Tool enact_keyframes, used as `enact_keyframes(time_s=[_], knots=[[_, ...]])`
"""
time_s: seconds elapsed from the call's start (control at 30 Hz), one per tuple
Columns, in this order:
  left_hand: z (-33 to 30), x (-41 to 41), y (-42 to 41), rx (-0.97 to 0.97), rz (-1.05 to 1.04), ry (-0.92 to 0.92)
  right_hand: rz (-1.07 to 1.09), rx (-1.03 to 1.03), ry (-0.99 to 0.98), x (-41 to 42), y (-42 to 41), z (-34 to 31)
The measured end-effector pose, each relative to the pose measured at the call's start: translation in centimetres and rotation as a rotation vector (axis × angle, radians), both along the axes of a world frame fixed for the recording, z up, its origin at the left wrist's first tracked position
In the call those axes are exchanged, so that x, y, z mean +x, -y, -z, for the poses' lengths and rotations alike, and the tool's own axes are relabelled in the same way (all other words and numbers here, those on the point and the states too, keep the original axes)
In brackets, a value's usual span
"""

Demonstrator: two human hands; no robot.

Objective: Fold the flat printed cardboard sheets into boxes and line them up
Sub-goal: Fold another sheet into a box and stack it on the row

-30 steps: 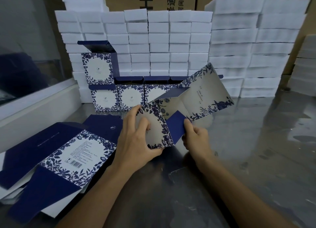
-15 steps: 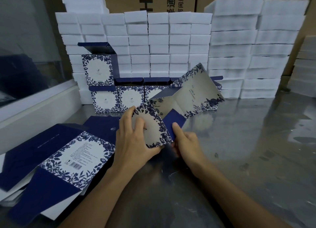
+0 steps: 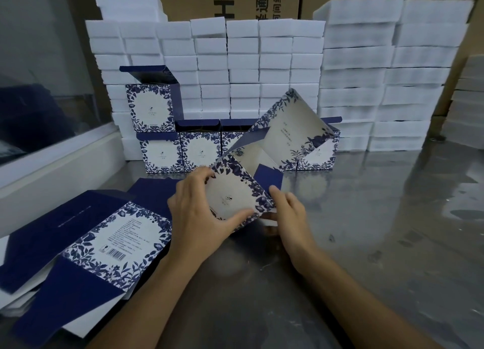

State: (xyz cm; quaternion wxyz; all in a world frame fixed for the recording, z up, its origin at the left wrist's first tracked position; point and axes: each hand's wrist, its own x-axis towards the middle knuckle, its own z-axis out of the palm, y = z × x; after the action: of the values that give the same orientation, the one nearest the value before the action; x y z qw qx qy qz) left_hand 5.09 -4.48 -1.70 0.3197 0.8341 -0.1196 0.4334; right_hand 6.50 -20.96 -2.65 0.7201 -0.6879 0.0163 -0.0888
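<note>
Your left hand [image 3: 201,212] has the half-folded sheet [image 3: 262,165] by its near printed panel, fingers curled over the top edge and thumb across the lower face; your right hand [image 3: 286,212] pinches the same panel's right edge, thumb up along the crease next to the plain blue flap [image 3: 269,177]. Sheet is held just above the steel table [image 3: 366,230], partly opened into a sleeve, far panel tilted up and back toward the finished boxes. Judgement: thin printed card, very light, stiff only along the panels and floppy at the scores, so it'll rack or spring open if you let one side go. Glossy print looks slippery, so grip at edges and creases, not mid-panel, and press along the score lines to avoid denting the face. Blue flap probably tucks in next; support the wall behind it as you push. Finished boxes [image 3: 200,152] stand in a row behind, lids open, one more stacked box [image 3: 150,107] on top of the leftmost. Row end on the right is partly hidden by the sheet. Flat sheets [image 3: 104,244] are piled to your left, overlapping, just beside your left wrist. White foam blocks [image 3: 262,68] are stacked along the back, brown cartons [image 3: 235,0] behind them.
</note>
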Motion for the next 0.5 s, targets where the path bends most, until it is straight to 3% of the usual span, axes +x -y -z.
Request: enact_keyframes(time_s=[0.13, 0.27, 0.5], knots=[[0.0, 0.0, -0.1, -0.151, 0.113, -0.034, -0.043, 0.139, 0.027, 0.0, 0.1, -0.5], [0.6, -0.2, 0.4, -0.159, 0.272, -0.141, -0.041, -0.002, 0.109, 0.2, 0.8, -1.0], [0.9, 0.0, 1.3, -0.163, 0.439, -0.168, -0.007, -0.042, 0.135, 0.1, 1.9, -2.0]])
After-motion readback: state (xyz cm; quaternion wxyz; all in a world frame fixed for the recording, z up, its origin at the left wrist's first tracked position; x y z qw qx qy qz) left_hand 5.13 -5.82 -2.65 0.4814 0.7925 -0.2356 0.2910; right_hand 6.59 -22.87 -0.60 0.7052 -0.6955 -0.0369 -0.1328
